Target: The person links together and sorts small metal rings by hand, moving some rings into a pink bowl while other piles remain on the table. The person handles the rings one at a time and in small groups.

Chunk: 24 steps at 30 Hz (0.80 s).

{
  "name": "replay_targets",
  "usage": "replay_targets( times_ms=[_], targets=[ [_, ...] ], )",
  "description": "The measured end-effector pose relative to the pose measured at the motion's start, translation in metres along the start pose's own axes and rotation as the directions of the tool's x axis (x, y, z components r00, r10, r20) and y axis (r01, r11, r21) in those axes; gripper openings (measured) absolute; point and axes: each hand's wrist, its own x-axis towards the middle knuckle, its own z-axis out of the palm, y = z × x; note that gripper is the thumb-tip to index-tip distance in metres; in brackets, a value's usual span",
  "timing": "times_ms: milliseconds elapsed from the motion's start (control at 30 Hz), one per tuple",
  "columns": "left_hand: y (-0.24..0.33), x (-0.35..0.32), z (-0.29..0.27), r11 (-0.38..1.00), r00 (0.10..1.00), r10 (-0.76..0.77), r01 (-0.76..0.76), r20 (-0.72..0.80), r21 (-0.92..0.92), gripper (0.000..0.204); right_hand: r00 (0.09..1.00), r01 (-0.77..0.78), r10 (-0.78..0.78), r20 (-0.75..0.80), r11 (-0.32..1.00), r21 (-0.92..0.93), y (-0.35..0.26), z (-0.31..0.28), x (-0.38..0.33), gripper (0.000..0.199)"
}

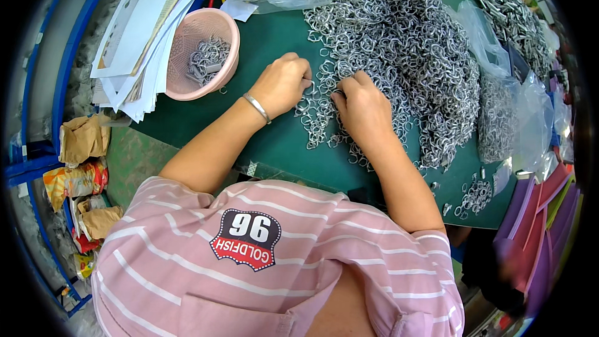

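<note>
Metal rings (399, 43) lie in a big silver heap on the green worktop (274, 50), spread from the far edge down to just in front of my hands, so I can pull from the near side without reaching far. In the head view, my left hand (282, 84) is curled closed at the near-left border of the heap; it seems to pinch one small ring between thumb and finger, but the piece is too small to be sure. My right hand (363, 107) lies palm down on the loose rings at the heap's edge, fingers bent into them, and I cannot tell whether it grips any.

A pink basket (201, 53) stands to my left, close to the left hand, with some rings already inside; I judge it is there for easy dropping. A stack of papers (146, 31) lies partly over its rim. Clear plastic bags (511, 106) with more rings lie on the right, out of the way.
</note>
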Motion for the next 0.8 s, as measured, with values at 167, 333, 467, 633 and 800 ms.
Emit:
replay_targets(
  times_ms=[167, 333, 467, 633, 800],
  targets=[
    [0.006, -0.007, 0.002, 0.988, 0.997, 0.033, -0.044, -0.072, -0.149, 0.01, 0.999, -0.044, 0.045, -0.018, 0.999, 0.023, -0.002, 0.0, -0.008, 0.017],
    [0.023, -0.011, -0.003, 0.924, 0.993, 0.019, -0.063, -0.119, -0.377, 0.01, 0.994, -0.087, 0.088, 0.07, 0.996, -0.023, -0.005, -0.006, -0.009, 0.019],
    [0.025, -0.015, -0.002, 0.874, 0.976, 0.084, -0.169, -0.2, -0.456, 0.011, 0.992, -0.08, 0.068, 0.103, 0.99, 0.115, 0.003, -0.015, -0.01, 0.016],
    [0.026, -0.02, -0.001, 0.812, 0.979, 0.05, -0.157, -0.2, -0.563, 0.01, 0.977, -0.181, 0.211, 0.007, 0.818, 0.547, 0.015, -0.015, -0.024, 0.019],
    [0.031, -0.023, 0.003, 0.8, 0.963, 0.103, -0.229, -0.248, -0.554, 0.008, 0.98, -0.175, 0.201, -0.001, 0.854, 0.49, 0.022, -0.024, -0.034, 0.018]
  ],
)
